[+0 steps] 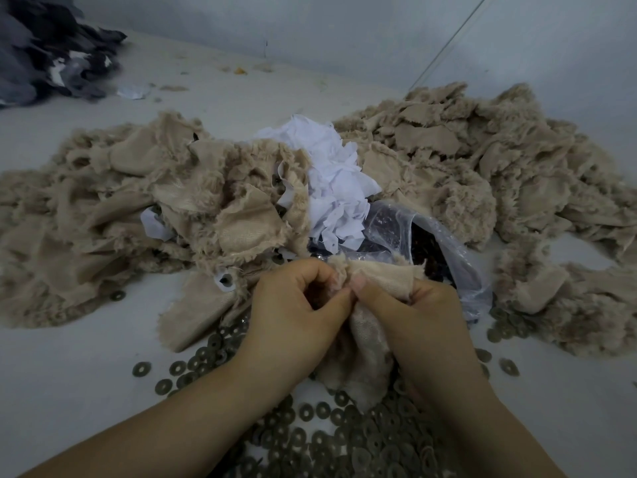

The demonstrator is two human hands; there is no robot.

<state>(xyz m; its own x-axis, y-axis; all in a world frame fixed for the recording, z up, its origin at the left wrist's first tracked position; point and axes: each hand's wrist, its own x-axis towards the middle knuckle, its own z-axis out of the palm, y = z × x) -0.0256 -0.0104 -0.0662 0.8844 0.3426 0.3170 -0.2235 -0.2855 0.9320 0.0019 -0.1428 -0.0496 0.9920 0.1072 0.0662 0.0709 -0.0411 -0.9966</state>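
At ten o'clock a dark cloth heap (44, 46) lies well apart and looks harmless. The left pile of beige plush (120, 208), at nine o'clock, spreads right up to the work. If the hands pull that way, a loose edge of it could get caught up with the held piece. On the desk (69, 357) at six o'clock, washers (344, 439) lie thickly scattered under both forearms. A sweep of a wrist would likely push some under the plush, where they would be hard to find.

The left hand (296, 305) is closed, its fingertips curled in and pinching the plush piece (379, 274). That piece sits at the centre of the view between both hands and hangs down over the washers. The right hand (413, 315) grips the same piece, thumb pressed on the cloth side and fingers wrapped beneath. What the fingers work at inside the fold is hidden. The two grips almost touch, so a hard tug could tear the frayed edge, or a small part could slip out unseen.

White scraps (331, 181) are heaped at twelve o'clock, just beyond the hands. The plastic bag (458, 267) at two o'clock lies open just beside the right hand, with dark bits inside. A nudge from the knuckles might spill them among the washers. The right pile of plush (482, 160), at two o'clock, leans against the bag and could slump over its mouth.
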